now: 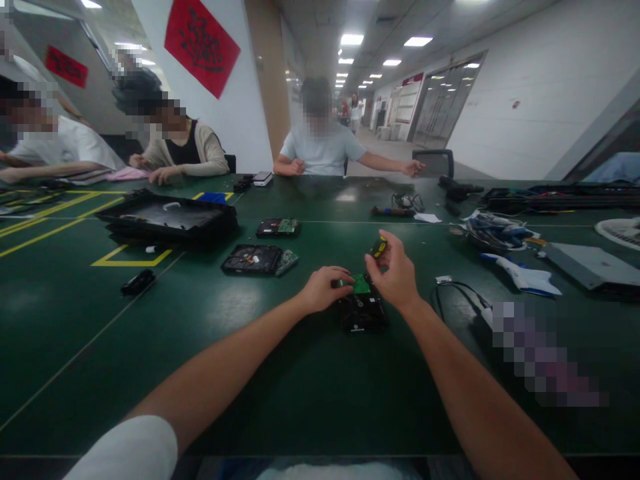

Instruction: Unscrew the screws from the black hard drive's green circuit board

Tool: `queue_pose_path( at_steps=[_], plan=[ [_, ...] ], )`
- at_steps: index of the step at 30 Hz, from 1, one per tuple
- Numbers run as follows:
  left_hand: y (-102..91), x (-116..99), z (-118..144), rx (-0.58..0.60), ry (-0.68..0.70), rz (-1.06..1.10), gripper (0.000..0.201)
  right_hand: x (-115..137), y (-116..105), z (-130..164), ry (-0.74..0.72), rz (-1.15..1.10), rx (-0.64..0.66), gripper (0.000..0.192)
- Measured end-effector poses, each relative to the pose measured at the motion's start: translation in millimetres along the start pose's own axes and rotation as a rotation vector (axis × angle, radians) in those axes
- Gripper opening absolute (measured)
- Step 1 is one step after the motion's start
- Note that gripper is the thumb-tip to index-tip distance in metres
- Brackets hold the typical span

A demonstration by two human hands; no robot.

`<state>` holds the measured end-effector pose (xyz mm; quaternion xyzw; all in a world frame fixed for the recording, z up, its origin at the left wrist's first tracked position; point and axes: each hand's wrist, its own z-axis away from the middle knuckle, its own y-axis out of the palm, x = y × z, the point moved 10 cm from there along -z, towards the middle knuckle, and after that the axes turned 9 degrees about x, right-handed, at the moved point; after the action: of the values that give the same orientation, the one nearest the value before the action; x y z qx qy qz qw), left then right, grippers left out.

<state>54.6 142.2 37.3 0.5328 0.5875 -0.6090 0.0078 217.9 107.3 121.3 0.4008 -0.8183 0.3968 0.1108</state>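
In the head view, a black drive (364, 311) lay flat on the green worktop (280, 387), just in front of the person, with a green board (359, 285) on its far end. The left hand (324, 289) rested at the drive's far-left corner, fingers curled onto the edge of the board, pinching it. The right hand (397, 272) was raised just above the drive's far-right corner, clenched around a small black-and-yellow tool (379, 247) whose tip showed above the fingers. The two hands sat close together, either side of the board.

Farther off to the left lay a second opened drive (254, 259), and beyond it a third drive (278, 227) with its green board upward. A black tray (167, 217) stood left of those. A black cable (457, 293) curled on the worktop just right of the right hand, and a tangle of wires (493, 231) lay farther back. Three other people sat along the far edge of the worktop, hands on it.
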Motion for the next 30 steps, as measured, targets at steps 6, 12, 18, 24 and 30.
queue_pose_path(
  at_steps=[6,12,18,24,30],
  plan=[
    [-0.4,3,0,-0.011,-0.004,-0.009,0.025,1,4,0,-0.008,-0.056,0.038,0.068],
    [-1.2,2,0,-0.007,0.001,0.01,0.025,5,4,0,-0.03,-0.041,0.06,0.069],
    [-2.4,-1,0,-0.009,0.001,0.007,0.024,13,2,-1,-0.046,0.072,0.069,0.068],
    [-1.4,3,1,-0.015,-0.017,-0.003,0.025,16,0,-1,-0.06,0.065,0.048,0.066],
    [-0.9,1,1,-0.012,-0.008,0.006,0.024,19,-5,-1,-0.067,0.101,-0.005,0.06]
  ],
)
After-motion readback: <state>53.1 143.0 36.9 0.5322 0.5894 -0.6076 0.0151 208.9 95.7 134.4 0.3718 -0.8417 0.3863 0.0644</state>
